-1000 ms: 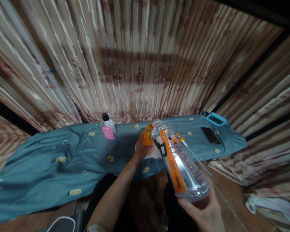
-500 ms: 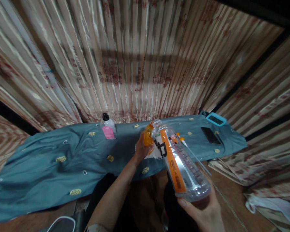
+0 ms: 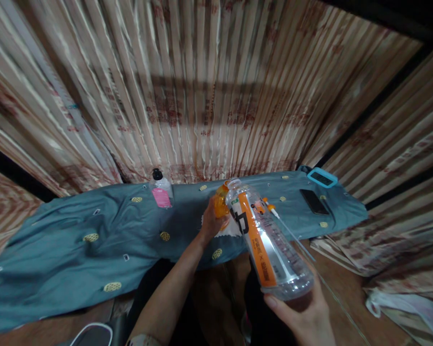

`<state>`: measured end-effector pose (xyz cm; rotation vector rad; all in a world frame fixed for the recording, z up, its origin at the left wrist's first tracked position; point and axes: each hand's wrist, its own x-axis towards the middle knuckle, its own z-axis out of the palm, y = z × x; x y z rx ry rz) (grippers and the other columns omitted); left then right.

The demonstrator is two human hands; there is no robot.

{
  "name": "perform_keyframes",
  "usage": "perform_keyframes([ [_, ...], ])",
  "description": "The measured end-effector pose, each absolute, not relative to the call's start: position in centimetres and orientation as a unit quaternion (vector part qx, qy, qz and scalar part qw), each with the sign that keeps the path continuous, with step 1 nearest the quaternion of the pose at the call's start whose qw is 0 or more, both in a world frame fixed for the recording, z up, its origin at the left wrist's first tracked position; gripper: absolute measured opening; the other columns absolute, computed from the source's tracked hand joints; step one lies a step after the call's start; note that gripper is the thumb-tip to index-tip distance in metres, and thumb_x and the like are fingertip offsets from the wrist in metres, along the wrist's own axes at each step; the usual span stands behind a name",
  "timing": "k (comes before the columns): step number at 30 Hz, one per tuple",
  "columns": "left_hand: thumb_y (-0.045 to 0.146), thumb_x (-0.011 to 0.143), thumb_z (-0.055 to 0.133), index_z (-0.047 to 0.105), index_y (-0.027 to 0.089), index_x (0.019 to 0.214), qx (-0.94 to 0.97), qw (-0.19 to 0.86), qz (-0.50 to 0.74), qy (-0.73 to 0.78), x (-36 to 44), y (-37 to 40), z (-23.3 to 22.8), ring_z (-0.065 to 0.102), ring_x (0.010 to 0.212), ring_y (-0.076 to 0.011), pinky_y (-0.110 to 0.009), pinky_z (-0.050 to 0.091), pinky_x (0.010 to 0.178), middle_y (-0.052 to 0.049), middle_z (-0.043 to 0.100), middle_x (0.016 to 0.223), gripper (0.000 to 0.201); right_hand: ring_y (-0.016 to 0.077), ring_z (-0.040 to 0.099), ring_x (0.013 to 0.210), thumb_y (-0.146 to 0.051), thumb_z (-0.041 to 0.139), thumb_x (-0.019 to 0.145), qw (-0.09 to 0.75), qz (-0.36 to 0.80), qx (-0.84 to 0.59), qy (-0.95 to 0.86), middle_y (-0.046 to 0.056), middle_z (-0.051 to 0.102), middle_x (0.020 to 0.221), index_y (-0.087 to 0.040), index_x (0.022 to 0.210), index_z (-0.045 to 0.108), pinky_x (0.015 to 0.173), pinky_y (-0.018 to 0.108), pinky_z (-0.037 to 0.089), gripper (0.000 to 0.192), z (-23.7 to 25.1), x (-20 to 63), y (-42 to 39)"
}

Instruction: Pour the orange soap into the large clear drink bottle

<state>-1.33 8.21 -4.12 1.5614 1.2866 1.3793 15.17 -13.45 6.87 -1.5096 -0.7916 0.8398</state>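
My right hand [image 3: 303, 317] grips the base of a large clear plastic bottle [image 3: 265, 238] with an orange label stripe, tilted so its open neck points away from me. My left hand [image 3: 211, 222] holds a small orange container [image 3: 221, 203] against the bottle's neck, just above a white paper [image 3: 231, 228] on the blue-grey cloth [image 3: 75, 245]. What passes between the two containers cannot be made out.
On the cloth stand a small clear bottle with a black cap and pink label [image 3: 161, 189], a long thin tool with an orange-white head [image 3: 283, 223], a black phone [image 3: 313, 201] and a blue-rimmed device [image 3: 322, 177]. Striped curtains [image 3: 202, 86] hang behind. Folded fabric [image 3: 350, 252] lies on the floor at right.
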Motion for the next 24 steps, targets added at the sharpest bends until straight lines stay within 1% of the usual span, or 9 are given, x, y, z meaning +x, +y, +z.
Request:
perform_keyframes([
  [7, 0.021, 0.075, 0.08, 0.053, 0.022, 0.132, 0.606, 0.345, 0.535, 0.477, -1.57, 8.33, -4.38, 0.073, 0.094, -0.0221, -0.037, 0.061, 0.086, -0.005, 0.075, 0.112, 0.063, 0.0263, 0.075, 0.113, -0.044, 0.096, 0.055, 0.592, 0.358, -0.63, -0.354, 0.005, 0.077, 0.123, -0.025, 0.133, 0.053, 0.099, 0.035, 0.058, 0.091, 6.51, 15.13, -13.36],
  [11, 0.021, 0.072, 0.08, 0.052, 0.024, 0.133, 0.602, 0.35, 0.544, 0.469, -1.64, 8.44, -4.62, 0.072, 0.094, -0.0221, -0.038, 0.061, 0.087, -0.005, 0.074, 0.113, 0.068, 0.0258, 0.076, 0.111, -0.044, 0.097, 0.055, 0.594, 0.358, -0.629, -0.35, 0.004, 0.078, 0.12, -0.025, 0.133, 0.053, 0.098, 0.035, 0.059, 0.091, 6.36, 15.12, -13.42],
  [17, 0.021, 0.072, 0.08, 0.053, 0.025, 0.133, 0.603, 0.343, 0.548, 0.467, -1.7, 8.51, -4.75, 0.072, 0.097, -0.0223, -0.038, 0.061, 0.09, -0.004, 0.074, 0.115, 0.067, 0.0273, 0.076, 0.113, -0.047, 0.096, 0.058, 0.589, 0.351, -0.626, -0.371, 0.005, 0.078, 0.122, -0.026, 0.133, 0.054, 0.097, 0.036, 0.06, 0.089, 6.4, 15.26, -13.45],
  [20, 0.02, 0.072, 0.08, 0.053, 0.024, 0.134, 0.605, 0.347, 0.55, 0.46, -1.75, 8.53, -4.82, 0.072, 0.094, -0.0217, -0.037, 0.062, 0.087, -0.005, 0.074, 0.114, 0.067, 0.0268, 0.077, 0.111, -0.044, 0.097, 0.055, 0.601, 0.363, -0.62, -0.352, 0.004, 0.079, 0.119, -0.026, 0.131, 0.055, 0.095, 0.035, 0.061, 0.089, 6.54, 15.11, -13.38],
  [24, 0.02, 0.072, 0.08, 0.053, 0.022, 0.135, 0.604, 0.335, 0.544, 0.478, -1.76, 8.58, -4.9, 0.072, 0.095, -0.0224, -0.039, 0.061, 0.089, -0.007, 0.074, 0.116, 0.069, 0.0258, 0.077, 0.108, -0.038, 0.097, 0.051, 0.614, 0.369, -0.614, -0.33, 0.003, 0.08, 0.117, -0.026, 0.128, 0.056, 0.093, 0.034, 0.061, 0.088, 6.76, 14.79, -13.25],
])
